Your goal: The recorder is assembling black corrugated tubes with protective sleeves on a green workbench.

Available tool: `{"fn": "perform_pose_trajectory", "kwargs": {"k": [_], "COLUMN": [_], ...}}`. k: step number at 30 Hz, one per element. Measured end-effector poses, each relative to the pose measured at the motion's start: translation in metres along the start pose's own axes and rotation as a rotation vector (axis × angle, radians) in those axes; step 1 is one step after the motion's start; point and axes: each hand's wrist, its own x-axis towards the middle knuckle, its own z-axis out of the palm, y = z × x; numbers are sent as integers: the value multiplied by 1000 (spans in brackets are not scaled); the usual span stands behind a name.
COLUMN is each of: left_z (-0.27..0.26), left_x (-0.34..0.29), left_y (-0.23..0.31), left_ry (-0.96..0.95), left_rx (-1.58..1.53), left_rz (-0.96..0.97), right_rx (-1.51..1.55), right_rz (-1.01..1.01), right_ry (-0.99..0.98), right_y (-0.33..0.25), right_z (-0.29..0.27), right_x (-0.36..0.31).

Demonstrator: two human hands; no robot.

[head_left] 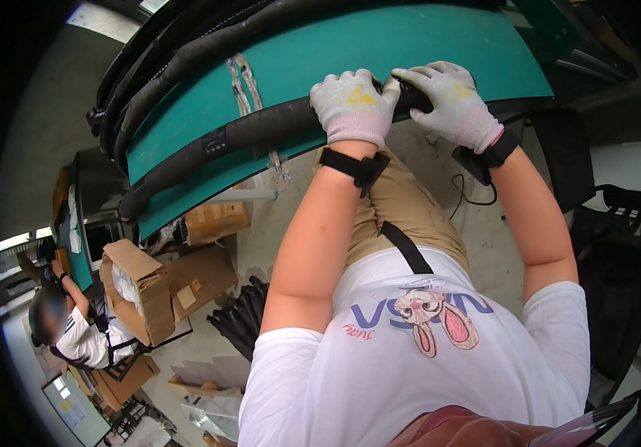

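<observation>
A thick black hose or sleeved tube [261, 125] runs along the near edge of the green table [380, 45]. My left hand [354, 104], in a pale work glove, wraps round it with the fingers over the top. Just to the right, my right hand [451, 100], gloved alike, closes over the same tube near its right end. A short shiny black stretch [410, 97] shows between the two hands. Both thumbs point toward each other. The palms and the tube under them are hidden.
Several more black tubes [164, 67] lie curved at the table's far left. Clear plastic strips [244, 86] rest on the table. Below left stand an open cardboard box [138, 290] and a bundle of black tubes [240, 316]. A co-worker [86, 335] sits far left; a black chair [559, 156] is right.
</observation>
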Motion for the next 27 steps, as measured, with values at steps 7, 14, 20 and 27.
{"fn": "perform_pose_trajectory", "kwargs": {"k": [7,14,20,27], "left_z": [2,13,15,17], "left_x": [17,3,-23,-22], "left_y": [6,-20,-33,-37], "left_ry": [-61,269,206,302], "left_rx": [122,-60,-119,-228], "left_rz": [-78,294,372,314], "right_rx": [5,112,141,81], "right_rz": [18,-71,144,205], "right_ry": [89,77,3,4], "right_y": [11,27,18,7], "right_z": [10,8,8,3], "right_x": [-1,17,34,29]}}
